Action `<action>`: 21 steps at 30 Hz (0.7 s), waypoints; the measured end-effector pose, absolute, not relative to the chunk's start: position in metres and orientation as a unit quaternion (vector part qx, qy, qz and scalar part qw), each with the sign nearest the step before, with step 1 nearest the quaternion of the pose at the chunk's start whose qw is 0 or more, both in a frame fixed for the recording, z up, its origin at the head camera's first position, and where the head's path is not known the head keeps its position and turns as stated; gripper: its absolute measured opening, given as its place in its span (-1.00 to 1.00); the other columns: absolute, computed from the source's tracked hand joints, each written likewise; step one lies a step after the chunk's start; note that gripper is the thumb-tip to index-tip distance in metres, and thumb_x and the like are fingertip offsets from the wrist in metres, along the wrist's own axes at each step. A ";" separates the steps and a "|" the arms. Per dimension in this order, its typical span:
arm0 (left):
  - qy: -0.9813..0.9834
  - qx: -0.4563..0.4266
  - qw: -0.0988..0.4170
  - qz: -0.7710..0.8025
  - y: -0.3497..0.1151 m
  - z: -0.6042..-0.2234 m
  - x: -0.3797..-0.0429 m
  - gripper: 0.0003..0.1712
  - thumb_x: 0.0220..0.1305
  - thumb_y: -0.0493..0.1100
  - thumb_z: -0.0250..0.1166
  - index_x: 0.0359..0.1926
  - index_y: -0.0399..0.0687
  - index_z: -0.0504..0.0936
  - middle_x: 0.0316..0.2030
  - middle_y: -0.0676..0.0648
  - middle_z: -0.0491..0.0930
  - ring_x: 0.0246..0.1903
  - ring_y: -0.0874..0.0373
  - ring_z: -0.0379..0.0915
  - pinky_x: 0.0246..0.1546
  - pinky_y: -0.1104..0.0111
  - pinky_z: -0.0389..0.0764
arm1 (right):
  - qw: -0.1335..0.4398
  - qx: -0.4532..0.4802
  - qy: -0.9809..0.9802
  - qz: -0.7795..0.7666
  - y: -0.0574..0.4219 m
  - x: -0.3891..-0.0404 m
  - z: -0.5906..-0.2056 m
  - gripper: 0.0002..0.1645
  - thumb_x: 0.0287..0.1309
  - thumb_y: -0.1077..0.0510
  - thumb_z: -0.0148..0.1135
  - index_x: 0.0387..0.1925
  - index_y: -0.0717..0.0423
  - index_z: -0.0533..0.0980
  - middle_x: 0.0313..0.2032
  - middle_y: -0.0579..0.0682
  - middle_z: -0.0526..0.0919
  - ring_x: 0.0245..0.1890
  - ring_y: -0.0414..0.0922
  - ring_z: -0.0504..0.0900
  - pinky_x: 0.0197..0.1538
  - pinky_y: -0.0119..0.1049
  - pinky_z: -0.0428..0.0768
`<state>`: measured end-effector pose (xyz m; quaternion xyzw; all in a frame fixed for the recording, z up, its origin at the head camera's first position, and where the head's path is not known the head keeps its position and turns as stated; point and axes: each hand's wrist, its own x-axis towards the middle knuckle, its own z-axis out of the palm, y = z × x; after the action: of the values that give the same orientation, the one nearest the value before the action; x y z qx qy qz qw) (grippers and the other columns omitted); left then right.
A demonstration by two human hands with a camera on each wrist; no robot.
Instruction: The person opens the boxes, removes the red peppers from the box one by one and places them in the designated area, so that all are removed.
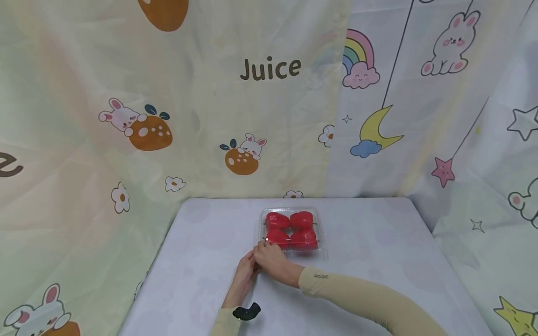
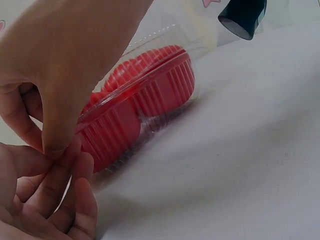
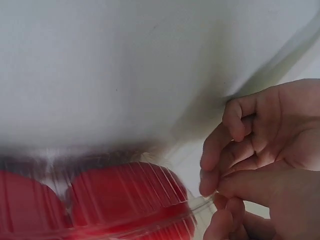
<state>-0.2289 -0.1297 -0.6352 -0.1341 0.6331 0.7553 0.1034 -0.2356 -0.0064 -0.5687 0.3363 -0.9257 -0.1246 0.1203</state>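
A clear plastic box [image 1: 321,233] with a ridged lid lies on the white-covered table, its lid down over several rounded red pieces [image 1: 301,220] with thin dark stems. Both hands meet at its near left corner. My left hand [image 1: 245,270] pinches the corner rim from the near side, thumb against bent fingers. From above, my right hand [image 1: 275,262] pinches the same corner, its thumb tip against the left fingers. In the right wrist view a thin clear edge of the box [image 3: 200,204] runs in between the fingertips. The fingers hide the corner itself.
The white tablecloth [image 1: 370,247] spreads around the box. Printed curtains [image 1: 210,116] hang close behind and on both sides of the table. A black band [image 1: 247,311] sits at the left sleeve's cuff.
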 end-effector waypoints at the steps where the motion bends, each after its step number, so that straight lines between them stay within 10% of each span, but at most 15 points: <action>1: 0.634 -0.134 0.104 0.754 -0.130 -0.635 -0.229 -0.71 0.52 -0.15 0.06 0.08 -0.14 0.62 -0.42 0.12 0.53 -0.41 0.25 0.41 -0.31 0.41 0.45 | 0.120 0.333 -0.927 -0.129 -0.008 -0.235 -0.568 -0.40 -0.10 -0.20 0.59 -0.05 -0.02 0.65 -0.22 -0.08 0.66 -0.24 -0.20 0.60 -0.24 -0.41 0.64; 21: 0.639 -0.108 0.097 0.755 -0.128 -0.636 -0.228 -0.75 0.49 -0.23 0.06 -0.01 -0.18 0.63 -0.45 0.14 0.51 -0.40 0.28 0.42 -0.28 0.41 0.48 | 0.132 0.300 -0.930 -0.165 -0.016 -0.240 -0.567 -0.57 -0.01 -0.15 0.55 -0.21 0.02 0.66 -0.43 -0.07 0.64 -0.49 -0.24 0.52 -0.45 -0.47 0.59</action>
<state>-0.2276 -0.1284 -0.6357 -0.1083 0.6391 0.7553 0.0966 -0.2400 -0.0159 -0.5668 0.3001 -0.9302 -0.1654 0.1317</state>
